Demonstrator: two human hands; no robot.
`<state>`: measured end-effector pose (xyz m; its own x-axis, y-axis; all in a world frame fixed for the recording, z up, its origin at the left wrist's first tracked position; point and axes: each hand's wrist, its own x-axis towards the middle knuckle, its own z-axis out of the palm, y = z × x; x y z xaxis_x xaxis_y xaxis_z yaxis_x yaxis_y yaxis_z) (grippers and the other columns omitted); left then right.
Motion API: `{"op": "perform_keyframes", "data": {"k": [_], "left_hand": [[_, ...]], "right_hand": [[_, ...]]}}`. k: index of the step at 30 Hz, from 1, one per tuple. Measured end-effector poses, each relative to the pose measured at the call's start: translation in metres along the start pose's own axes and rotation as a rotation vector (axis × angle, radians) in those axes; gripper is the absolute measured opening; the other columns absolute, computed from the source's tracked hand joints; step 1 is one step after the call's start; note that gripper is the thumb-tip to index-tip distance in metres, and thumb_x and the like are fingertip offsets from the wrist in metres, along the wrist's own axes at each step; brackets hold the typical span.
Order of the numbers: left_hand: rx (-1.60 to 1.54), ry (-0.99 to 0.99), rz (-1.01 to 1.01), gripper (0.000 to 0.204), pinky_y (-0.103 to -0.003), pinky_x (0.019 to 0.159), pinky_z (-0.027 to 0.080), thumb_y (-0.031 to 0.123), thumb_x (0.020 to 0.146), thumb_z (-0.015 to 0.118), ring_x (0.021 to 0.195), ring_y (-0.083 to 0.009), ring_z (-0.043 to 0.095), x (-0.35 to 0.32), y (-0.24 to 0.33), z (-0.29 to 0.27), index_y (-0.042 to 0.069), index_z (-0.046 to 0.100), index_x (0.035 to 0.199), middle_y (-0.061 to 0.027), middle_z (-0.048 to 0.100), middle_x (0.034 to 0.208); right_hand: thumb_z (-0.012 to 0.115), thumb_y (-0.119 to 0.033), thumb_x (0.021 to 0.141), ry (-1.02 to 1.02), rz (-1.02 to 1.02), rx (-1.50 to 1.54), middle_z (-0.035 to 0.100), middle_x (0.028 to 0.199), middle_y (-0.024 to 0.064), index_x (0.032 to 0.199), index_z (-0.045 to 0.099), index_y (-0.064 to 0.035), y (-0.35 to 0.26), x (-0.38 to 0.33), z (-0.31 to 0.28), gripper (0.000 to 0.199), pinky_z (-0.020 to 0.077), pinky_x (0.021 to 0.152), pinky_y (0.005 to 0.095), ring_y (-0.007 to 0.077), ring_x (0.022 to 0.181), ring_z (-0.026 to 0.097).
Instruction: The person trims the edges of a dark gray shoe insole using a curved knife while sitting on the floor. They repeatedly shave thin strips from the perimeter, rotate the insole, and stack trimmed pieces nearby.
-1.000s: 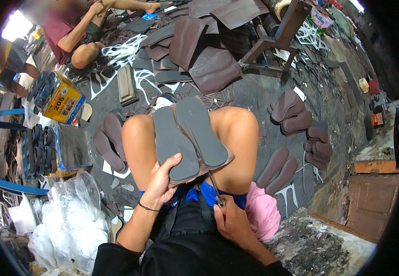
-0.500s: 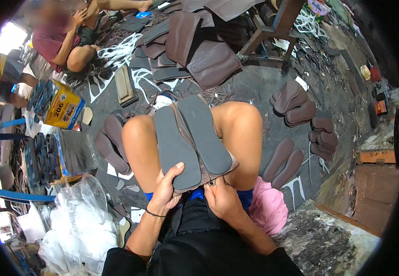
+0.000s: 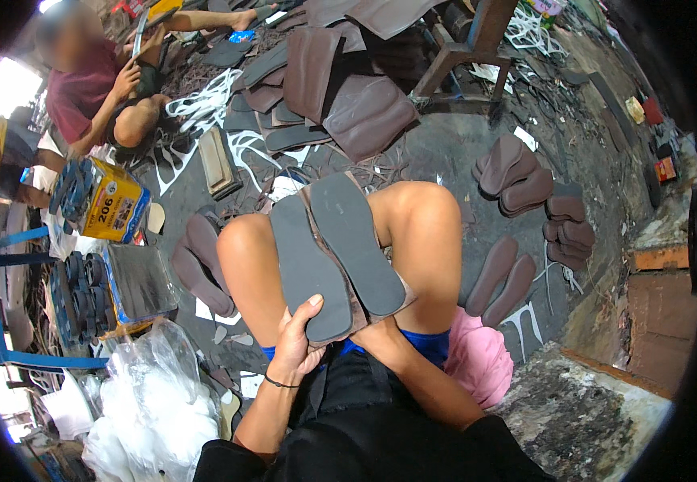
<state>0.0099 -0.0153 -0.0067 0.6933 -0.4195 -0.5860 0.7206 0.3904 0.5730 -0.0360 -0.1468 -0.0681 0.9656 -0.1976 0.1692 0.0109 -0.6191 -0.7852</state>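
Two dark grey sandal soles lie side by side on a brown sheet across my bare knees: the left sole (image 3: 307, 265) and the right sole (image 3: 356, 243). My left hand (image 3: 296, 345) grips the near end of the left sole, thumb on top. My right hand (image 3: 381, 333) sits under the near edge of the brown sheet (image 3: 350, 301) below the right sole, mostly hidden by it.
Brown soles lie on the floor at right (image 3: 517, 173) and left (image 3: 200, 265). A clear plastic bag heap (image 3: 152, 410) is at lower left, a yellow box (image 3: 116, 201) beyond it. Another person (image 3: 91, 88) sits at upper left. A pink cloth (image 3: 477, 357) lies by my right thigh.
My right hand has moved up from my lap to the near end of the soles and tucked under them. The left hand has kept its grip.
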Motion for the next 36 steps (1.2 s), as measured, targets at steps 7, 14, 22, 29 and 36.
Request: {"op": "perform_keyframes", "data": {"k": [7,14,22,29,36], "left_hand": [[-0.03,0.031,-0.022,0.039,-0.04,0.065,0.064,0.017,0.092,0.063,0.08,-0.0268,0.071,-0.002,-0.003,-0.007,0.001,0.048,0.124,-0.0141,0.066,0.101],[0.319,-0.099,0.08,0.063,-0.033,0.1,0.044,0.016,0.083,0.079,0.112,-0.0199,0.058,-0.053,-0.016,0.0,-0.002,0.047,0.134,-0.0087,0.06,0.122],[1.523,0.112,0.903,0.064,-0.034,0.082,0.054,0.003,0.072,0.074,0.091,-0.0222,0.069,-0.091,0.13,-0.003,0.004,0.053,0.132,-0.0138,0.07,0.105],[0.274,0.106,1.071,0.056,-0.041,0.098,0.05,0.022,0.092,0.06,0.112,-0.0259,0.063,-0.077,0.147,-0.032,0.003,0.04,0.142,-0.0142,0.065,0.116],[0.522,0.073,0.749,0.037,-0.031,0.093,0.051,0.011,0.09,0.071,0.105,-0.0178,0.065,-0.043,0.124,-0.05,-0.001,0.062,0.124,-0.0105,0.069,0.113]], "right_hand": [[0.058,-0.033,0.093,0.011,-0.023,-0.062,0.06,0.113,0.0186,0.126,0.056,-0.0028,0.027,0.008,0.029,0.045,0.0469,0.086,0.0438,0.0345,0.103,0.058],[0.049,-0.036,0.101,0.048,0.177,0.143,0.063,0.091,0.0148,0.123,0.053,0.0026,0.017,0.097,0.039,0.045,0.0487,0.074,0.0394,0.0274,0.082,0.062],[0.047,-0.036,0.105,0.045,0.507,0.999,0.064,0.097,0.0118,0.14,0.036,-0.0052,-0.008,0.078,-0.007,0.048,0.0507,0.058,0.0246,0.0108,0.064,0.06],[0.052,-0.02,0.103,0.256,0.292,0.757,0.067,0.102,0.0105,0.137,0.045,0.0021,-0.013,-0.011,-0.071,0.041,0.0504,0.068,0.0235,0.0096,0.076,0.061],[0.068,-0.014,0.093,-0.097,0.479,0.988,0.064,0.079,0.0006,0.112,0.067,0.0007,-0.021,-0.047,-0.109,0.024,0.0443,0.062,0.0199,0.0044,0.066,0.055]]}}
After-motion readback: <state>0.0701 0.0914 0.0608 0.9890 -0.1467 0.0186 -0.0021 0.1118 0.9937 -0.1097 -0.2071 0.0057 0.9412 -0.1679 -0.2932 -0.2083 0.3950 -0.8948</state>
